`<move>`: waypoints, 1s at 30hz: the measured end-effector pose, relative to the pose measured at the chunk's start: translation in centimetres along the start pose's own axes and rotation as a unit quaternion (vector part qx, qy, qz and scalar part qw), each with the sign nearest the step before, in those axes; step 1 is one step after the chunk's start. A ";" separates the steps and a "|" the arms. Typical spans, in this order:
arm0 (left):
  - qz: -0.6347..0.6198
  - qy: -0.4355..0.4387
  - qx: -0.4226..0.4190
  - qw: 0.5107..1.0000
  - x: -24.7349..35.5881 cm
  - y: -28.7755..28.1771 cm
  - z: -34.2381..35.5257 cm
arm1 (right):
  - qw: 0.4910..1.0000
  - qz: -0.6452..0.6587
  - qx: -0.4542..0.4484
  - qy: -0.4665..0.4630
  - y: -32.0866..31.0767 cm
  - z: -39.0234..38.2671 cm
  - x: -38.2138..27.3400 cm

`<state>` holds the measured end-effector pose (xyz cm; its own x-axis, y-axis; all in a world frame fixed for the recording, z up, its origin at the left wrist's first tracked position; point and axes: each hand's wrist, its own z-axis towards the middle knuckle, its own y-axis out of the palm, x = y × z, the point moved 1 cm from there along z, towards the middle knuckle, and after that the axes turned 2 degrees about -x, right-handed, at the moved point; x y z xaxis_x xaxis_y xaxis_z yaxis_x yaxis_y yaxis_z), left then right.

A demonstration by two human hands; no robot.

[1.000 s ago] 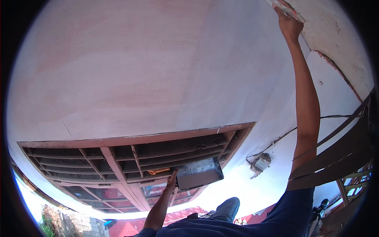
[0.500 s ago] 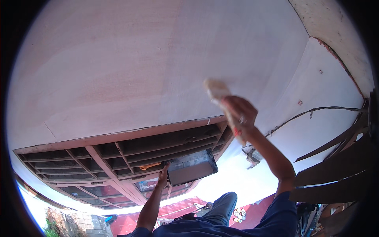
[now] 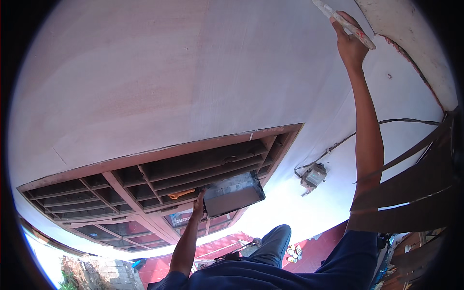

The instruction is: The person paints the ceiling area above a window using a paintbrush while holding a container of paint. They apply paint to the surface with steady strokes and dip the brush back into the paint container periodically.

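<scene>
Pale wall [image 3: 121, 87], patchy tone; slatted pinkish-brown window [image 3: 124, 194]. Red floor [image 3: 319, 251] below. Glare [image 3: 290, 212] right of window, probably daylight.

This looks like the outside of a home. A big wall [image 3: 145, 96] has a window [image 3: 122, 192], and sandals [image 3: 292, 252] sit on a red floor [image 3: 315, 252].

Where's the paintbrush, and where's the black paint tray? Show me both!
Paintbrush [image 3: 352, 29]: head view, on the middle of its handle.
Black paint tray [image 3: 233, 186]: head view, on its smeared inner wall.
</scene>
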<state>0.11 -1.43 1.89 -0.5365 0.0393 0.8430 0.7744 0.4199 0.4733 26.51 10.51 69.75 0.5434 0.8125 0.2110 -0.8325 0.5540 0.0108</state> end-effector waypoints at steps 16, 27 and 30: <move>0.030 0.087 0.015 0.996 -1.0 -1.9 0.7 | 0.986 0.106 -0.123 0.026 -0.9 -14.5 -11.0; 0.031 -0.020 -0.004 0.999 -0.1 -0.5 0.4 | 0.963 0.086 -0.248 -0.063 -0.1 -26.3 -16.4; 0.021 -0.017 -0.006 1.000 0.1 -0.9 0.5 | 0.967 0.089 -0.225 -0.078 0.5 -23.6 -17.3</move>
<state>-0.77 -1.34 1.38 -0.5146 0.0873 0.8530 0.8004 0.4058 0.4413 19.24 0.95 43.04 0.3444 0.8843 0.3152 -0.7612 0.4596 -0.4576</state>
